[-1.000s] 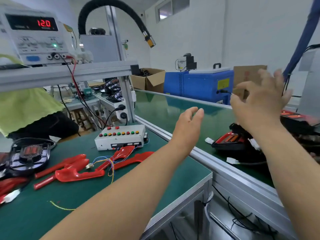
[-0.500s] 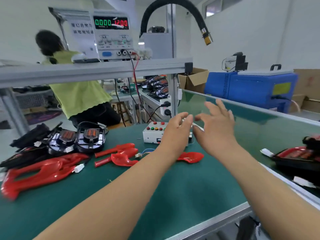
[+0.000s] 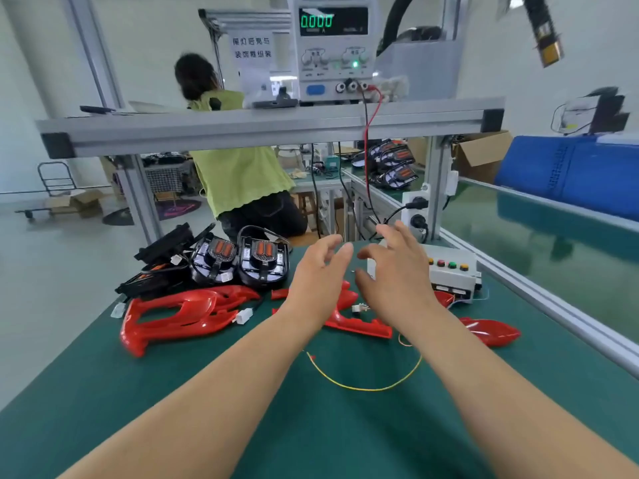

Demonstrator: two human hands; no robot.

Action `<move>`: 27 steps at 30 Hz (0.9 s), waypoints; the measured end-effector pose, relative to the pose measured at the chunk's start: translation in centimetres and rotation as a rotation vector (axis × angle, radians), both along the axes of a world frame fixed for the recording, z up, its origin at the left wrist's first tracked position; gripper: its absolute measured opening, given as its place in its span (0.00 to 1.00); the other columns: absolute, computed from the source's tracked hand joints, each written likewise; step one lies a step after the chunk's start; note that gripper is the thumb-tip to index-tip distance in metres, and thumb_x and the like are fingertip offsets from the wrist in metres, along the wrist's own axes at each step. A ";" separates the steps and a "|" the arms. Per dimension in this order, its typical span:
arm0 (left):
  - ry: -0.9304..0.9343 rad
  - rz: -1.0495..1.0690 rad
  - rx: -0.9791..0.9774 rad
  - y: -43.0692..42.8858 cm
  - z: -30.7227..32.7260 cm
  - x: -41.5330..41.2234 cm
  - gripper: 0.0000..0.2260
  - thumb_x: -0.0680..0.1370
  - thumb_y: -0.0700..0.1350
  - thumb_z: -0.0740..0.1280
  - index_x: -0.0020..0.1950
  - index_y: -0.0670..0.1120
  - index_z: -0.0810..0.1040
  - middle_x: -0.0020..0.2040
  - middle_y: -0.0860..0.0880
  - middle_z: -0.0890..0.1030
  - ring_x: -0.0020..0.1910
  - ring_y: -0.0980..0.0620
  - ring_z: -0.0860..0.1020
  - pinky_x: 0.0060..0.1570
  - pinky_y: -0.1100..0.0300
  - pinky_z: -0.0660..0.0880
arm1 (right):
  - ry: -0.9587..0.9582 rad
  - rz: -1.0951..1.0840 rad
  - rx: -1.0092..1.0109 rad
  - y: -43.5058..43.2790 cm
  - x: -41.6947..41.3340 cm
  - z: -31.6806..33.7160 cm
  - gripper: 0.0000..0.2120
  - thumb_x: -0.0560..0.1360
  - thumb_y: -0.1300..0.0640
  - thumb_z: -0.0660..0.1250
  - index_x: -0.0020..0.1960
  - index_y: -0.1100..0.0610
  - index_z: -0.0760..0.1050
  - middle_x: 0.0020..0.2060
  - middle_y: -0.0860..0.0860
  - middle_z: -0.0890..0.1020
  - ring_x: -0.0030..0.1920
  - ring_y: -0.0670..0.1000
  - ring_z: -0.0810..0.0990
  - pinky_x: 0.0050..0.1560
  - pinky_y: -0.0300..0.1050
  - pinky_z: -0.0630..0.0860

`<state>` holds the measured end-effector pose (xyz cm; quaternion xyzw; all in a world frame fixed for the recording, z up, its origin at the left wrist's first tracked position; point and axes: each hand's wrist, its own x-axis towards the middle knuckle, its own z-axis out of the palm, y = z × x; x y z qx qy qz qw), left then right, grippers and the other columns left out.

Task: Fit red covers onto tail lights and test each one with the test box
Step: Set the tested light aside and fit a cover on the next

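Both my hands hover over the green bench, fingers spread and holding nothing: my left hand [image 3: 320, 274] and my right hand [image 3: 397, 271] are close together. Under them lie red covers [image 3: 359, 324], and a larger pile of red covers [image 3: 183, 314] sits to the left. One more red cover [image 3: 492, 331] lies at the right. Black tail lights [image 3: 242, 261] with orange lenses stand behind the pile. The white test box [image 3: 449, 274] with coloured buttons sits just right of my right hand, partly hidden by it.
A power supply [image 3: 333, 46] reading 0.000 stands on the aluminium shelf [image 3: 269, 127] overhead. A loose yellow wire [image 3: 366, 383] lies on the mat. A conveyor belt [image 3: 539, 243] runs along the right. A person in a yellow-green top [image 3: 238, 174] works behind the bench.
My view swung left from the conveyor to the bench. Both hands came back over the red covers, the right one moving in from the conveyor side. They stay empty.
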<state>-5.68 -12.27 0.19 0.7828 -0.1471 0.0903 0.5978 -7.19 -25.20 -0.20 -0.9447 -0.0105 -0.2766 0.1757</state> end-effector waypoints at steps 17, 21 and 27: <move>0.038 0.350 0.737 10.2 -4.1 7.8 0.13 0.82 0.46 0.61 0.65 0.43 0.75 0.59 0.45 0.78 0.55 0.42 0.78 0.50 0.52 0.74 | 0.158 0.227 0.130 6.8 3.8 -5.7 0.18 0.79 0.52 0.63 0.68 0.51 0.74 0.76 0.51 0.64 0.79 0.51 0.51 0.77 0.50 0.53; 0.015 0.318 1.086 10.1 -4.7 10.2 0.14 0.83 0.40 0.59 0.68 0.44 0.72 0.67 0.45 0.71 0.63 0.43 0.73 0.55 0.50 0.73 | 0.164 0.276 0.148 6.7 3.6 -6.0 0.18 0.79 0.52 0.63 0.68 0.51 0.75 0.75 0.50 0.65 0.79 0.50 0.52 0.77 0.47 0.53; -0.068 0.384 1.305 9.7 -4.6 11.6 0.12 0.80 0.37 0.62 0.63 0.45 0.73 0.60 0.44 0.71 0.57 0.42 0.76 0.44 0.53 0.68 | 0.195 0.290 0.188 6.5 3.8 -6.1 0.18 0.79 0.53 0.63 0.68 0.53 0.75 0.74 0.50 0.65 0.78 0.51 0.54 0.77 0.45 0.52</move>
